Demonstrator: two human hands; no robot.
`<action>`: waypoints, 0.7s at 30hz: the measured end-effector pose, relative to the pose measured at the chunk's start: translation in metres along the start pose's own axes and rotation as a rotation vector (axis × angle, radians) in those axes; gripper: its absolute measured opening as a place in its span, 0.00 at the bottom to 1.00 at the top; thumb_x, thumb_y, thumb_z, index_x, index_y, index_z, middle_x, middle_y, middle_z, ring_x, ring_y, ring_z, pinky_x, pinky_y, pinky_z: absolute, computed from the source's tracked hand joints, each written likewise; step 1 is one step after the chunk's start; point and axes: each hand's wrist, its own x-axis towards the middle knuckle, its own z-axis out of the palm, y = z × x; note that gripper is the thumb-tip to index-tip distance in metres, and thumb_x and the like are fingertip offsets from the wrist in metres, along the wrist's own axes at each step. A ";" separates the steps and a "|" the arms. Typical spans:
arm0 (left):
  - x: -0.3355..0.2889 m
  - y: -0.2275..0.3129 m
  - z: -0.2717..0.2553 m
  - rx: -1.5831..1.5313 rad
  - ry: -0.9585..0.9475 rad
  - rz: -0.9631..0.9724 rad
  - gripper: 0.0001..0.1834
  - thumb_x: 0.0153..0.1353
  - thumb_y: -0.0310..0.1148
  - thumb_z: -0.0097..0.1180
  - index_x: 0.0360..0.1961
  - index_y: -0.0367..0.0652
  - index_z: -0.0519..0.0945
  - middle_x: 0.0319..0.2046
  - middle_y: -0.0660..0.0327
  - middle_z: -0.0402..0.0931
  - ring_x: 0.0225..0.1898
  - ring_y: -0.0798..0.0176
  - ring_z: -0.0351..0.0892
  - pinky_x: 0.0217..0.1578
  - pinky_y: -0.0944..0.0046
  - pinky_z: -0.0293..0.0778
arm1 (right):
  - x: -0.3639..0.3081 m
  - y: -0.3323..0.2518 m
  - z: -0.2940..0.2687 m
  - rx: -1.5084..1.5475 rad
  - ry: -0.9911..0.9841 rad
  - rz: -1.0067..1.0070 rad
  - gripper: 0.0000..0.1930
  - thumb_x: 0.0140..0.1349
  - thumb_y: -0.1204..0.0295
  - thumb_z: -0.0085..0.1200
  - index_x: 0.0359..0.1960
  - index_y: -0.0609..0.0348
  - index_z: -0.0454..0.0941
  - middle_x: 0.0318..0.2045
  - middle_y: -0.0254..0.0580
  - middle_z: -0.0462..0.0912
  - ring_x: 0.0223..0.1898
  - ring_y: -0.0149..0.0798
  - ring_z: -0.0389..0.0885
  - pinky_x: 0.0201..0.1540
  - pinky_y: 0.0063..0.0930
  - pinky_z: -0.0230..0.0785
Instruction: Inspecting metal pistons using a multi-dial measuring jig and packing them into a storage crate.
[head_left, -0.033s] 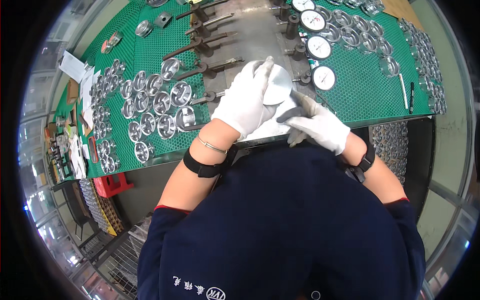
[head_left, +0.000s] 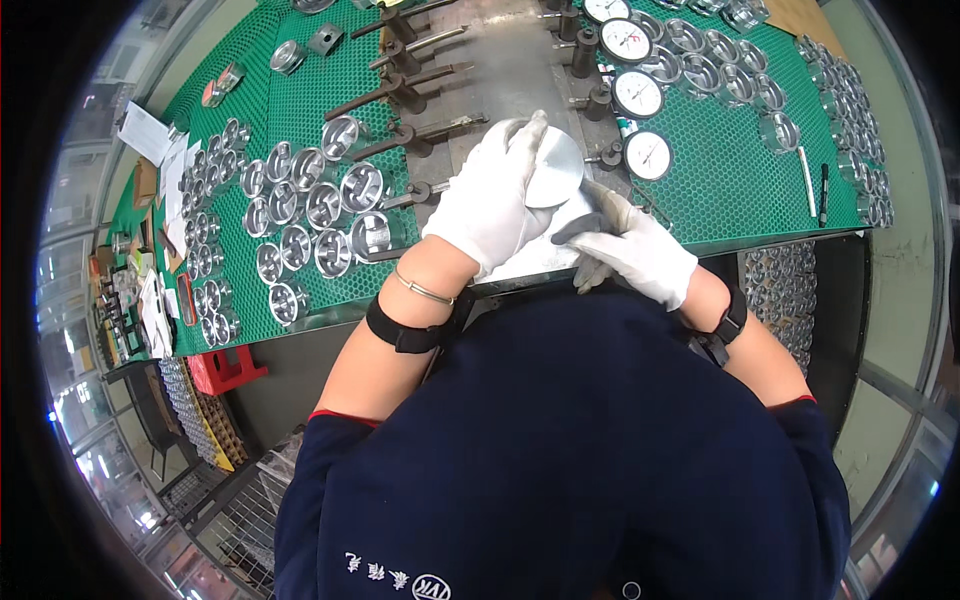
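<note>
**A round metal part held in gloved hands at a green worktop**

The round metal part (head_left: pixel 556 172) is above the near edge of the worktop (head_left: pixel 710 212), its flat, pale face toward the viewer. The left hand (head_left: pixel 492 195), white-gloved, holds it from the left, fingers closed on its rim. The right hand (head_left: pixel 642 252), likewise gloved, has its fingers curled about a dark grey piece (head_left: pixel 578 230) just below the part; whether the two touch cannot be told. Beyond the hands lies a metal plate (head_left: pixel 508 90), with dark posts (head_left: pixel 405 93) carrying rods on its left and white-faced dial gauges (head_left: pixel 638 94) on its right. Metal cups (head_left: pixel 372 233) stand in groups to either side. At right, a white stick (head_left: pixel 806 182) lies beside a black marker (head_left: pixel 824 195).
</note>
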 end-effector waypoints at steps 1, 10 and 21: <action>0.001 -0.001 0.000 -0.016 -0.003 -0.002 0.47 0.46 0.37 0.71 0.68 0.43 0.61 0.59 0.47 0.66 0.57 0.41 0.71 0.55 0.52 0.73 | 0.005 0.005 -0.003 -0.136 0.033 -0.092 0.44 0.62 0.64 0.59 0.73 0.67 0.46 0.46 0.50 0.81 0.35 0.37 0.84 0.41 0.27 0.78; 0.005 -0.010 0.003 -0.113 0.038 0.067 0.44 0.51 0.34 0.67 0.69 0.43 0.60 0.61 0.42 0.63 0.59 0.37 0.69 0.57 0.50 0.71 | 0.002 -0.009 0.005 -0.062 0.001 -0.012 0.41 0.68 0.70 0.51 0.74 0.59 0.37 0.48 0.54 0.80 0.29 0.36 0.83 0.32 0.26 0.81; 0.005 -0.008 0.002 -0.119 0.022 0.016 0.44 0.50 0.32 0.66 0.69 0.42 0.61 0.62 0.43 0.63 0.59 0.38 0.68 0.58 0.51 0.70 | 0.012 0.004 -0.001 -0.291 0.034 -0.110 0.42 0.68 0.70 0.51 0.74 0.60 0.35 0.47 0.54 0.81 0.27 0.38 0.84 0.31 0.26 0.81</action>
